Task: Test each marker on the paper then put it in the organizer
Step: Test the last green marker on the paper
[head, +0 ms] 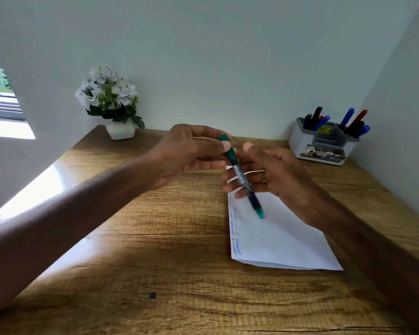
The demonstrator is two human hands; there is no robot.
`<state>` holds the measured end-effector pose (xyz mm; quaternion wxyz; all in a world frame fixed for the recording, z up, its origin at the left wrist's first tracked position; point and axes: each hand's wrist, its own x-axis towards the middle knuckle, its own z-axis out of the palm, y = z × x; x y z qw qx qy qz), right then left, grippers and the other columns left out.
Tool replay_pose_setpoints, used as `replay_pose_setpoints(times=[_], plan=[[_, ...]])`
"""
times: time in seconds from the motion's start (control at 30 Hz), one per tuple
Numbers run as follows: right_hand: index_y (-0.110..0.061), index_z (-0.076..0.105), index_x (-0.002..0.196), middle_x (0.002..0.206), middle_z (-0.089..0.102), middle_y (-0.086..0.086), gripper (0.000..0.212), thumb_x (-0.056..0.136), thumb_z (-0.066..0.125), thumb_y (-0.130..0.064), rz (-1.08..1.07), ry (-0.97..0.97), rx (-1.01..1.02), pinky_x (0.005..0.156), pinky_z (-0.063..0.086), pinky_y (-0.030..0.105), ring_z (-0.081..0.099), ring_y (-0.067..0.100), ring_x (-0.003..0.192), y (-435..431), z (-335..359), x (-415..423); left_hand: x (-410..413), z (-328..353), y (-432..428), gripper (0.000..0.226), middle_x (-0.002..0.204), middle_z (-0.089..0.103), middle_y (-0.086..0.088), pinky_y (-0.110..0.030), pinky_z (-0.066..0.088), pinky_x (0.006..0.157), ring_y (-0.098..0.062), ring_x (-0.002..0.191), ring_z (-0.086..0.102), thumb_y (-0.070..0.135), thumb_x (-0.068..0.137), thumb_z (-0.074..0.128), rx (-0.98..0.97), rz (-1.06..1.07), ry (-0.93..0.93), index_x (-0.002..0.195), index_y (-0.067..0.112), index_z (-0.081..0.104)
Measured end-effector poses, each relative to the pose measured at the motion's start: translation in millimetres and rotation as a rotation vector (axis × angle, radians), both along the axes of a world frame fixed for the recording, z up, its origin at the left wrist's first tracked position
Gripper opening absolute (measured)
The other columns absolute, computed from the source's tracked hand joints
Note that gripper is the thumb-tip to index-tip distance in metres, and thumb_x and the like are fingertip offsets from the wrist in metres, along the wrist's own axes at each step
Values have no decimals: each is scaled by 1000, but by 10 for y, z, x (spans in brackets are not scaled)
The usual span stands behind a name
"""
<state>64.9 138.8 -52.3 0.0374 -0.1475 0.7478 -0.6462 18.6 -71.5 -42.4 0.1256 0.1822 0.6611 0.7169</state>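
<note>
Wooden table; white paper at lower right, scribbles along its left edge. Organizer at upper right holds black, blue and red markers upright. At centre frame, left hand pinches the cap end of the green marker. Right hand has fingers extended, with the barrel lying across them.

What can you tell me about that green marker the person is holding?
The green-capped plastic marker has a dark barrel with a pale label and a green tail end. It hangs tilted, cap uppermost, above the white sheet of paper. The left hand pinches its cap; the right hand lays straight fingers behind its barrel.
</note>
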Motion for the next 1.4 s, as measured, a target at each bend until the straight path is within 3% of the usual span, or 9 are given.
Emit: replay_pose_setpoints(times=[0.1, 0.23, 0.4, 0.63, 0.73, 0.9, 1.03, 1.2, 1.4], plan=[[2, 71, 113, 90, 76, 21, 35, 106, 49, -25, 39, 27, 42, 64, 62, 36, 72, 29, 71, 32, -17, -14, 69, -118, 104, 28, 99, 79, -11, -27, 62, 78, -21, 90, 78, 12, 88, 77, -53, 104, 192, 113, 1, 69], [-12, 77, 104, 72, 70, -2, 20, 103, 58, -16, -43, 400, 373, 55, 51, 22, 59, 8, 60, 131, -60, -89, 87, -223, 157, 21, 90, 78, -8, -31, 60, 70, -17, 77, 72, 21, 86, 81, -130, 188, 425, 99, 7, 73], [-23, 78, 107, 59, 58, -4, 19, 102, 61, -30, -190, 684, 675, 49, 26, 22, 43, 11, 52, 152, -100, -94, 100, -286, 207, 19, 85, 77, -2, -27, 56, 62, -11, 71, 67, 20, 89, 79, -151, 179, 478, 94, 3, 72], [-32, 76, 115, 57, 51, -23, 33, 102, 52, -50, -247, 731, 838, 50, 24, 20, 54, -1, 61, 184, -100, -86, 2, -345, 165, 18, 89, 76, -5, -33, 60, 61, -17, 77, 71, 19, 89, 80, -184, 135, 556, 93, 4, 71], [-29, 79, 108, 56, 44, -32, 39, 97, 52, -56, -233, 766, 875, 51, 20, 15, 54, -11, 62, 200, -107, -97, -19, -321, 110, 13, 100, 77, 7, -35, 64, 67, -13, 87, 74, 26, 93, 76, -427, 158, 806, 103, 18, 75], [-29, 72, 118, 82, 71, -14, 53, 90, 50, -68, -237, 669, 980, 55, 34, 20, 55, -7, 63, 218, -113, -137, -27, -334, 72, 40, 123, 72, -7, -22, 53, 63, -6, 75, 66, 27, 106, 48, -860, 53, 1221, 142, 13, 55], [-27, 55, 112, 74, 71, -4, 10, 105, 48, -24, -196, 545, 755, 55, 38, 25, 55, 3, 53, 283, -102, -151, -110, -447, -17, 27, 104, 67, -5, -36, 49, 60, -22, 78, 63, 22, 108, 40, -917, 128, 1216, 129, 14, 55], [-8, 69, 104, 88, 70, 13, 40, 90, 37, 10, -15, 206, 85, 56, 46, 27, 58, 16, 70, 424, 13, -267, -190, -536, -128, 28, 78, 57, -5, -43, 41, 59, -23, 64, 51, 22, 111, 35, -733, 211, 1000, 95, 8, 54], [-6, 63, 127, 90, 71, -3, 38, 89, 66, -6, 77, 123, -7, 76, 60, 29, 68, 14, 92, 567, -79, -305, -170, -607, -21, 25, 94, 63, 5, -29, 49, 68, -10, 81, 58, 47, 102, 52, -705, 74, 743, 95, 23, 51]])
